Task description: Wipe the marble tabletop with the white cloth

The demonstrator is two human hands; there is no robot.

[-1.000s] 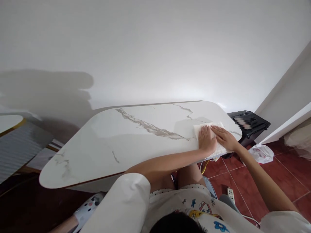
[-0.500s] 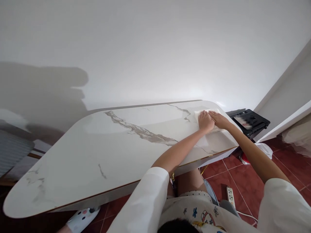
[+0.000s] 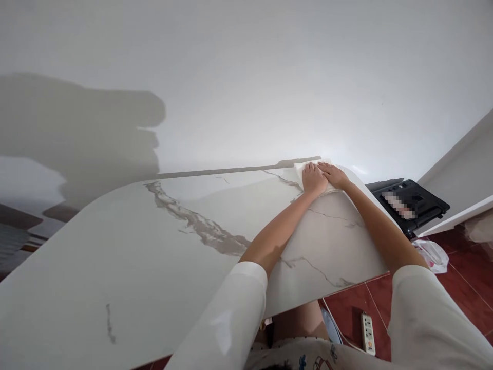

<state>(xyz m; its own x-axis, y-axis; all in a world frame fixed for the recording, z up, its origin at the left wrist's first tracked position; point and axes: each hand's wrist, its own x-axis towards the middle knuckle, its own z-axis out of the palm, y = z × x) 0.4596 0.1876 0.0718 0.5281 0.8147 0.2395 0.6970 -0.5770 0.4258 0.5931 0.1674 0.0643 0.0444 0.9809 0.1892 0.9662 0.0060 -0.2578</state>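
Note:
A folded white cloth lies on the far right part of a white marble-patterned tabletop, by its wall-side edge. My left hand presses down on the cloth, its fingers curved over and gripping it. Beside it my right hand bears on the cloth's right part, its fingertips touching or overlapping the left hand. Most of the cloth is hidden under both hands.
Behind the table rises a white wall. A black case stands off the table's right end. On the red tiled floor are a white plastic bag and a power strip with a cable.
Both hands have slid the cloth across the tabletop away from me, toward the wall-side edge. My view has moved closer over the table.

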